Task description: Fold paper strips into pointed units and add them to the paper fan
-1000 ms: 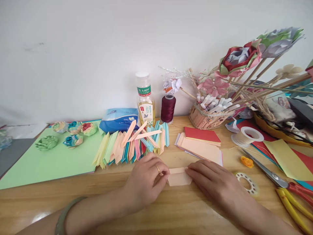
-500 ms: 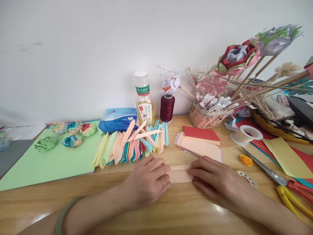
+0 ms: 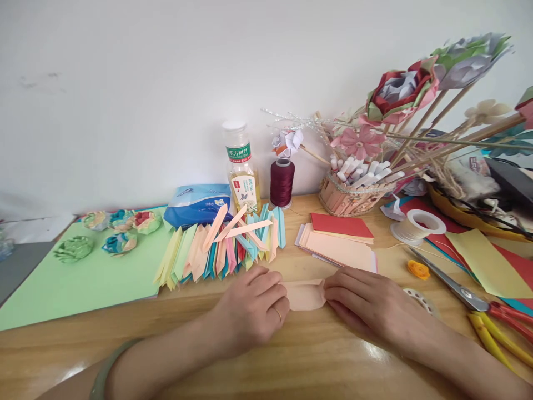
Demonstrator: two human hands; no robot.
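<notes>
Between my two hands a small peach paper strip (image 3: 306,296) is stretched just over the wooden table, its middle slightly bowed. My left hand (image 3: 256,305) pinches the strip's left end, with a ring on one finger. At the other end, my right hand (image 3: 366,303) has fingers and thumb closed on the paper; the fingertips partly hide that end. Behind the left hand lies a row of folded paper strips (image 3: 220,247) in several colours, some peach ones on top. Beyond the right hand sits a stack of peach paper slips (image 3: 339,250), with red slips (image 3: 341,226) behind it.
Scissors (image 3: 462,291), yellow-handled pliers (image 3: 491,339), a tape roll (image 3: 420,300), a thread spool (image 3: 416,228) and a yellow paper rose (image 3: 418,270) lie right. A bottle (image 3: 241,172), tissue pack (image 3: 197,205) and marker basket (image 3: 353,197) line the wall. Paper flowers (image 3: 120,243) rest on green sheets (image 3: 108,283) left.
The strip's crease along its upper part no longer shows plainly, and the paper now bows. Both hands keep their hold, the left fingers curled in more. The view has shifted slightly.
</notes>
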